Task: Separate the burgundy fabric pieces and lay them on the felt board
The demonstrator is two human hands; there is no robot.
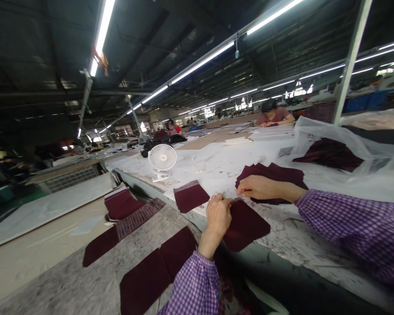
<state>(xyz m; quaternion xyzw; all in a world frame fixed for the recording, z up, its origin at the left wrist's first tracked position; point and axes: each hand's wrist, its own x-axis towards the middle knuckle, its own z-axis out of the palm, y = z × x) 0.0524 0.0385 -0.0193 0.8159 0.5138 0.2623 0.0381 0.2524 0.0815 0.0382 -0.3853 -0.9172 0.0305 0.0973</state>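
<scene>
My left hand (218, 216) has its fingers curled at the left edge of a dark maroon fabric piece (248, 227), which lies over the front edge of the white table. Close to its upper corner is my right hand (267, 187), fingers pressed together; what they pinch is too small to tell. Behind and under the right hand spreads a fanned stack of maroon fabric pieces (274, 171). Left of my left hand lies another maroon piece (191, 197) with a greyish strip along its top.
On the lower speckled surface (101, 280) lie maroon panels (146, 280) and a strip (101, 246). A folded maroon pile (121, 203) sits farther left. A white fan (162, 157) stands on the table. Clear plastic (315, 131) covers dark fabric at right. A co-worker (274, 114) leans over the far side.
</scene>
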